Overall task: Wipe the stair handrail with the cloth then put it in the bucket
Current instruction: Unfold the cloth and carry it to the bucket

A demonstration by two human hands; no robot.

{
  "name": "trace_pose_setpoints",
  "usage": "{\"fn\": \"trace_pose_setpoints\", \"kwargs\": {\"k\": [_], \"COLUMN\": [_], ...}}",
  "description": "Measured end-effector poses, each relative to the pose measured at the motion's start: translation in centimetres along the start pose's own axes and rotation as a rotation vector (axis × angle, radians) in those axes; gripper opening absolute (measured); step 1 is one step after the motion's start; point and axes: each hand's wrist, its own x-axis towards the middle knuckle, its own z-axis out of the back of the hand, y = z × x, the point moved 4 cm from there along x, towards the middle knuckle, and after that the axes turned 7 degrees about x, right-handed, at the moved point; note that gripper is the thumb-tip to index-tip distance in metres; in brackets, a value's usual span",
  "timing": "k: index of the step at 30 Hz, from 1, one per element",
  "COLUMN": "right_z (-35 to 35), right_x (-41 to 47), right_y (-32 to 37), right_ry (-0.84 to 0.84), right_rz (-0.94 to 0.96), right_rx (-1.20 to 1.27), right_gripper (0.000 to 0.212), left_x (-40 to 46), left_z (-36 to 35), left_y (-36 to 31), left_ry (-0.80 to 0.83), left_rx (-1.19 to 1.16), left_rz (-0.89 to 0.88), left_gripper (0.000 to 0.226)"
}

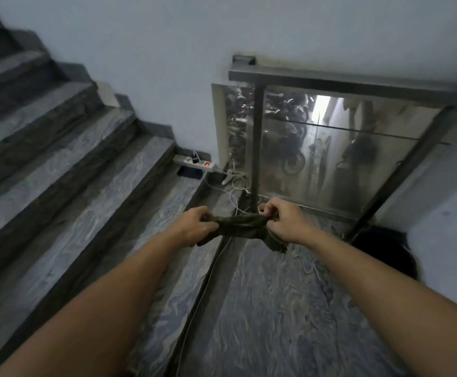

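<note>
Over landing floor, mid-frame: dark cloth (242, 227) being stretched taut between both hands, clear of handrail (344, 84) farther off. Wiping apparently not begun or between passes; cannot tell. Bucket (385, 254), dark, near right. Left hand (198, 225) and right hand (283, 221) both gripping cloth ends, arms reaching forward.

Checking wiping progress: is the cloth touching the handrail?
No: both hands, left hand and right hand, hold the cloth well below the handrail.
</note>
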Motion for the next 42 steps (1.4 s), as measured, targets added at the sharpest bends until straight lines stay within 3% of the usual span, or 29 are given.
{"fn": "trace_pose_setpoints", "kwargs": {"k": [10,23,27,33,42], "right_z": [9.9,19.5,21.7,23.8,21.7], "right_x": [5.8,5.2,4.2,3.4,3.3], "right_y": [-6.4,-16.3,-20.6,-29.2,-46.9], "right_ry": [-0.134,-0.547,-0.664,-0.745,-0.749], "right_rz": [-0.253,-0.51,-0.524,-0.562,-0.854], "right_rx": [-0.056,-0.117,-0.196,-0.325,-0.26], "right_gripper": [0.012,0.016,0.017,0.018,0.019], "left_x": [15.3,31.3,34.2,38.8,48.2], "left_z": [0.5,-7.2,-10.9,-18.9,-37.5], "left_y": [-9.8,-24.4,-28.7,-34.1,-36.3], "left_ry": [0.209,0.344,0.35,0.265,0.363], "left_rx": [0.007,0.235,0.241,0.37,0.531], "left_rz": [-0.205,-0.579,-0.608,-0.807,-0.845], "left_gripper": [0.022,0.015,0.011,0.018,0.012]}}
